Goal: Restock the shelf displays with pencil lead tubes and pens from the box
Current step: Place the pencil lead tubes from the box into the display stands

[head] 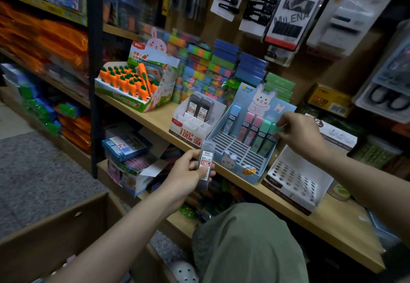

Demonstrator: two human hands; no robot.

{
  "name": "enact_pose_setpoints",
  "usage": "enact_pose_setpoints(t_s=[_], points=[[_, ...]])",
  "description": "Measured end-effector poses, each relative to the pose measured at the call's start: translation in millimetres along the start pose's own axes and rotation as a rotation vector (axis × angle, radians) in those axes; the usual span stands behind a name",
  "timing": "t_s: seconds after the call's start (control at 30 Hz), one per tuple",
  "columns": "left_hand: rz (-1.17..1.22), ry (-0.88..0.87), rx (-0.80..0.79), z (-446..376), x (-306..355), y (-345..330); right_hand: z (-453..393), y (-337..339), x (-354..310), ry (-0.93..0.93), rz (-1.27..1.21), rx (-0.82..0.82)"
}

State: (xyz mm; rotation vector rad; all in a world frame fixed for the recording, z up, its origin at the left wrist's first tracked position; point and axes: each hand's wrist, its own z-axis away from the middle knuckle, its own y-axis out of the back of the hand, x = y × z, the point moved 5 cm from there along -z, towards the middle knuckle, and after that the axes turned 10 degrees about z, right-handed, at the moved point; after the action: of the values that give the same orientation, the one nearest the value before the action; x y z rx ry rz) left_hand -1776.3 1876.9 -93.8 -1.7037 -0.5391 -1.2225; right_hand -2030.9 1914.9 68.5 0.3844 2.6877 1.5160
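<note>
Five pastel lead tubes (pixel 255 131), three grey lead tubes (pixel 200 110), two hands (pixel 188 171).

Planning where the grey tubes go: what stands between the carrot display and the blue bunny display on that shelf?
In the head view, the white lead display with two grey tubes at its back stands between them.

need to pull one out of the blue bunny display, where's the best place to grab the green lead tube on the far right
Pinch the green lead tube by its cap, coming from above. It stands tilted back in the blue bunny display with another tube tight on its left, so only the top is free. The right hand already touches it there.
</note>
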Motion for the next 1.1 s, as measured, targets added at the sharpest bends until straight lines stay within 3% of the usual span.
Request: enact_pose_setpoints(t_s=[0.3, 0.67, 0.77, 0.93, 1.1], points=[[-0.016, -0.019, 0.004, -0.1, 0.5, 4.3, 2.5, -2.1, -8.9, 0.028, 0.023, 0.086], [-0.004, -0.026, -0.008, 1.9, 7.5, 6.3, 9.2, 1.1, -20.5, 0.073, 0.101, 0.026], [-0.003, -0.040, -0.004, 4.2, 14.5, 8.8, 7.6, 11.3, -38.7, 0.114, -0.045, 0.108], [-0.070, -0.065, 0.056, 4.0, 24.8, 5.9, 8.4, 1.4, -100.3, 0.202, -0.487, -0.282], [-0.126, -0.137, 0.068, -7.0, 37.2, -12.5, 8.6, -9.6, -125.8, 0.216, -0.682, -0.335]])
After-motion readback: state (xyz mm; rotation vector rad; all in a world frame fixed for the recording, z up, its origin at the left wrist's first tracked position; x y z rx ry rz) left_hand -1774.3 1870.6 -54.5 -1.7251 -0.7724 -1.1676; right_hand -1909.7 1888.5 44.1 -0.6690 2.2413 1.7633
